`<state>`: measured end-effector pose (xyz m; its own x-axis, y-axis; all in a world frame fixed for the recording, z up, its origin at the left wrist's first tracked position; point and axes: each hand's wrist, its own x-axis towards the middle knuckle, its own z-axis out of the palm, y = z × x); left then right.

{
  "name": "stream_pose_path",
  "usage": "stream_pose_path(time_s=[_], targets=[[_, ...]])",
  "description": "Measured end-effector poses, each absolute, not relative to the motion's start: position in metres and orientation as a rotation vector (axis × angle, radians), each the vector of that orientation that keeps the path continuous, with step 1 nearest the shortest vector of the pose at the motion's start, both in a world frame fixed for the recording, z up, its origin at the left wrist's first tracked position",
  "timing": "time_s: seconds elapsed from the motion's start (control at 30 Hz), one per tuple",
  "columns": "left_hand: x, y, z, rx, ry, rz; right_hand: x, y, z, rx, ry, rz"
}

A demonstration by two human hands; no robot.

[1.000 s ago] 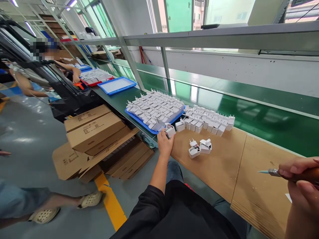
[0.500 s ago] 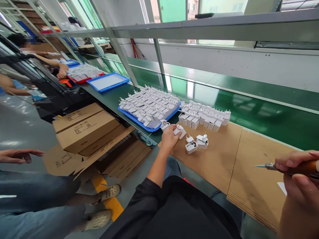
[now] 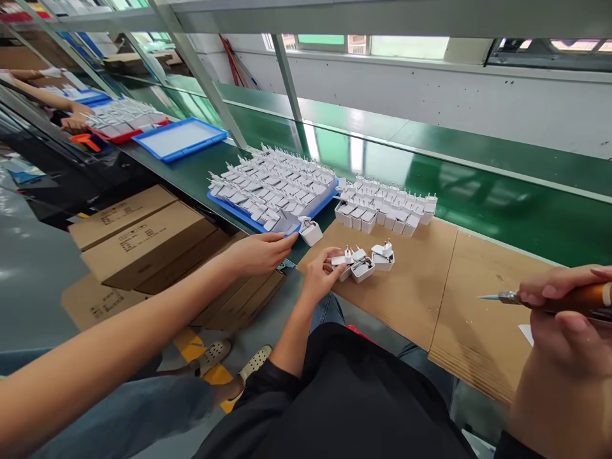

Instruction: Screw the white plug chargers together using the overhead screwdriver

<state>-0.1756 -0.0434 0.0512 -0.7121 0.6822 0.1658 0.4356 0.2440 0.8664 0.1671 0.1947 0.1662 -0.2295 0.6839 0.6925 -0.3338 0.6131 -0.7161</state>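
Note:
My left hand (image 3: 319, 275) has its fingers round a white plug adapter box (image 3: 342, 262) near the front edge of the cardboard mat (image 3: 411, 306). Touching or very close to it on the right is an open white box (image 3: 362, 269) with a plug and wires inside; another open box (image 3: 383, 256) sits just beyond. At the right edge my right hand (image 3: 568, 319) grips an orange-handled tool (image 3: 581, 303), its thin bluish tip pointing left above the mat. Rows of white boxes with upright plugs (image 3: 387, 207) stand at the mat's back edge.
Another person's arm (image 3: 191, 287) reaches in from the left, fingers by the blue tray (image 3: 239, 210) full of adapters and a single white box (image 3: 310, 232). Brown cartons (image 3: 143, 242) lie at lower left. A metal frame post (image 3: 205, 83) rises behind the trays.
The other person's arm has come in from the left to the tray's corner. My left hand has brought its white box right, beside the open boxes. The view has shifted slightly.

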Motion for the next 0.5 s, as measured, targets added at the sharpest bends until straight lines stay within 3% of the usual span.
stream_pose_path(time_s=[0.17,0.27,0.5], targets=[[-0.249,-0.054,0.075,1.437,1.951,1.119,0.164,0.182,0.171,-0.110,-1.573,1.024],[-0.252,-0.046,0.073,1.685,1.881,0.968,0.164,0.174,0.174,-0.224,-1.578,1.048],[-0.243,-0.041,0.068,1.755,2.059,0.751,0.163,0.198,0.166,-0.030,-1.553,1.029]])
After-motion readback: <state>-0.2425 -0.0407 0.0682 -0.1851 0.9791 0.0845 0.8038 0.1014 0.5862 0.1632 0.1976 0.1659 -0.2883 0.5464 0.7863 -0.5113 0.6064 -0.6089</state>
